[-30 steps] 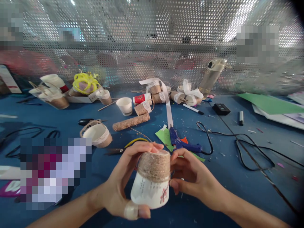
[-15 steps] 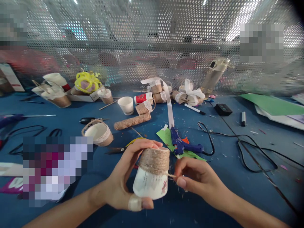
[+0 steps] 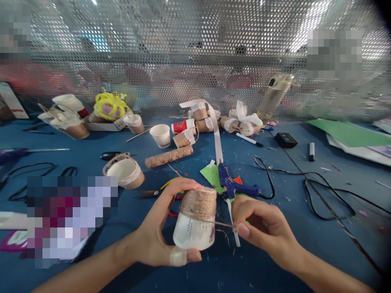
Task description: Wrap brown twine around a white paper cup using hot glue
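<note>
An upside-down white paper cup is gripped in my left hand, fingers over its base and the bandaged thumb under its rim. Brown jute twine is wound in rows around the cup's upper half, while the lower half shows bare printed paper. My right hand pinches the free twine and pulls it taut out to the right of the cup. Just behind the hands lies a blue glue gun with a white glue stick at its nozzle side. Scissors lie partly hidden behind my left hand.
A spool of twine, a twine-wrapped cup with handle and a plain white cup stand beyond my hands. Black cable loops on the right. Green sheets lie far right; a clear bottle stands by the perforated metal screen.
My right hand has moved slightly right, away from the cup, and a longer stretch of twine shows between them. The cup has tilted and turned a little in my left hand.
</note>
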Tool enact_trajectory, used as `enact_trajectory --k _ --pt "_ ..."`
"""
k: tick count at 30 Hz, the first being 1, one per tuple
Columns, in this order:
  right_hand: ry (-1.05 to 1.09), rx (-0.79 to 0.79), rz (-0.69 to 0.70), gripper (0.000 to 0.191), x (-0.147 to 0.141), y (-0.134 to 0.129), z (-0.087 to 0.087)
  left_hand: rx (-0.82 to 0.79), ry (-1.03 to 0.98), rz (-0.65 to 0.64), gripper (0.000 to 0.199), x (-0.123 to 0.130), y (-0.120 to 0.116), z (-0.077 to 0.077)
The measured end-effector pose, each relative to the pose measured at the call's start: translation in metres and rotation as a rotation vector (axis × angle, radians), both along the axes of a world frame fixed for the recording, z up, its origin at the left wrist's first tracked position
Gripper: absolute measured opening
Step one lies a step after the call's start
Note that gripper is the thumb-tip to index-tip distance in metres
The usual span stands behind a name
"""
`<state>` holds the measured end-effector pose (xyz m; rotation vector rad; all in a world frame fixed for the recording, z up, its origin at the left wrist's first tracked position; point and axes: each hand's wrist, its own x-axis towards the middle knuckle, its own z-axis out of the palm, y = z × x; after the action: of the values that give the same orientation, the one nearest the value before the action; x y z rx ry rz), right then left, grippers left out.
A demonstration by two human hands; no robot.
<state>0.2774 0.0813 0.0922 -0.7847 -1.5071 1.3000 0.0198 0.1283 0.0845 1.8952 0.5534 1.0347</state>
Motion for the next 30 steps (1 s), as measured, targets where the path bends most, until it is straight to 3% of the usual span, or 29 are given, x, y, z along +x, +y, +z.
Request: enact_trajectory --k 13,30 --pt "-0.115 -0.048 -0.082 0.017 -0.002 0.002 -0.002 -0.089 -0.084 -0.072 0.091 0.004 -0.002 0.002" --pt "-0.169 -0.123 -0.086 0.026 -0.008 0.001 -0.001 -0.214 -0.194 -0.062 0.093 0.011 -0.011 -0.003"
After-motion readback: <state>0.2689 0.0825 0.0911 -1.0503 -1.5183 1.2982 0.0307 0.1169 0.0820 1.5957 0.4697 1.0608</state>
